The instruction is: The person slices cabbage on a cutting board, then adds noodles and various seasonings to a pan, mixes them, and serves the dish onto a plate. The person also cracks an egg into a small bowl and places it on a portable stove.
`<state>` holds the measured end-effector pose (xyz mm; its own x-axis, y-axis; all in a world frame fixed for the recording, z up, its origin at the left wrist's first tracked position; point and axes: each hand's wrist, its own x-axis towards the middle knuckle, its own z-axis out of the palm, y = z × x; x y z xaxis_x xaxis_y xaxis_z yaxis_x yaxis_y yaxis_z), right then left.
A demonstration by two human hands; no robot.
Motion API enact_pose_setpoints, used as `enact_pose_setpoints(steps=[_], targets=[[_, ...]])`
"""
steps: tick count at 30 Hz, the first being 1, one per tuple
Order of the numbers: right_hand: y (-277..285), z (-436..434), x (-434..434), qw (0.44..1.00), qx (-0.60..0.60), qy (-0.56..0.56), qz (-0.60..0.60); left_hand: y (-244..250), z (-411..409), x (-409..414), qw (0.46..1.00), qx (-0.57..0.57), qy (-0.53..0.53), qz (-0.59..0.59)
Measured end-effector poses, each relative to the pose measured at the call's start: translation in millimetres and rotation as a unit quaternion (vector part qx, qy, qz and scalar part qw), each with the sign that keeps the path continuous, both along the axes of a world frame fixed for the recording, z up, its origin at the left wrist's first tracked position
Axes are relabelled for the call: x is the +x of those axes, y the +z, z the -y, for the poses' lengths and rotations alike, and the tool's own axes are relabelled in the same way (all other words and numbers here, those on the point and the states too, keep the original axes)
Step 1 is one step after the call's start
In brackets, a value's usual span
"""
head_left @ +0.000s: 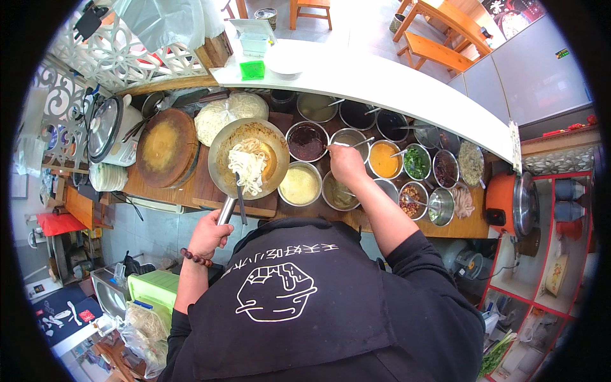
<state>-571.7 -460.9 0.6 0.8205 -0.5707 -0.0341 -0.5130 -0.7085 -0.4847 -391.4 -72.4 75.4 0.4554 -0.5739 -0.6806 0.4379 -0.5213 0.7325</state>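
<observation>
My left hand (210,235) is closed around the metal handle of a wok (217,143). White noodles (249,167) lie in the wok beside some yellowish-brown liquid. A pair of dark chopsticks (241,203) rests among the noodles and sticks out over the near rim, apart from my fingers. My right hand (347,164) reaches to the right edge of a steel bowl of dark red sauce (306,142). Its fingers are bent together there, and whether they pinch a spoon handle is too small to tell. A bowl of pale yellow paste (300,184) stands below the red sauce.
Several steel bowls surround my right hand, among them orange liquid (383,160), chopped greens (416,162) and peanuts (413,199). Left of the wok are a bag of noodles (234,112), a round chopping board (164,148) and a white cooker (112,131). An orange cooker (506,203) stands far right.
</observation>
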Motion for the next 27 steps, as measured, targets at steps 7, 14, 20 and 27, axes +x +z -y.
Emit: enact_pose_setpoints(steps=[7, 14, 20, 27], targets=[[2, -5, 8, 0.919, 0.361, -0.148, 0.053, 0, 2, -1, 1.000, 0.003, 0.006, -0.003], [12, 3, 5, 0.879, 0.409, -0.179, 0.169, -2, 1, -1, 1.000, 0.005, 0.005, -0.001], [-16, 9, 4, 0.977, 0.004, -0.041, 0.210, -2, 2, 0, 1.000, 0.003, 0.006, 0.002], [-36, -3, 2, 0.889, 0.393, -0.184, 0.146, -4, 2, 0, 1.000, 0.003, 0.011, 0.007]])
